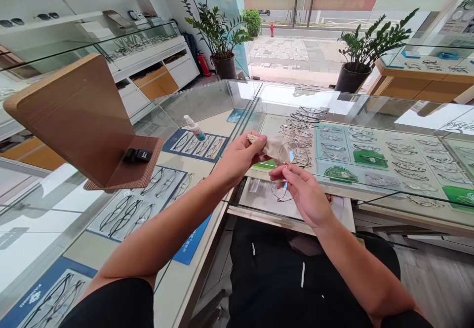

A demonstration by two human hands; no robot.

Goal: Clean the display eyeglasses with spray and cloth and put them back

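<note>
My left hand (242, 155) is closed on a pale beige cloth (273, 146), pinched between thumb and fingers. In my right hand (305, 190) is a pair of thin-rimmed eyeglasses (279, 191), gripped near the middle of the frame. One lens points up beside the cloth and the other hangs below my right fingers. Bluish reflections show on the lenses. Both hands are held above the glass counter, over a pulled-out white drawer (255, 200). Whether the cloth touches the upper lens I cannot tell.
A white spray bottle (194, 128) stands on the glass counter to the left. Further left is a brown wooden stand (77, 121) with a small black object (138, 155) on its base. Rows of eyeglass frames (333, 147) lie under the glass. Potted plants (224, 66) stand beyond the counter.
</note>
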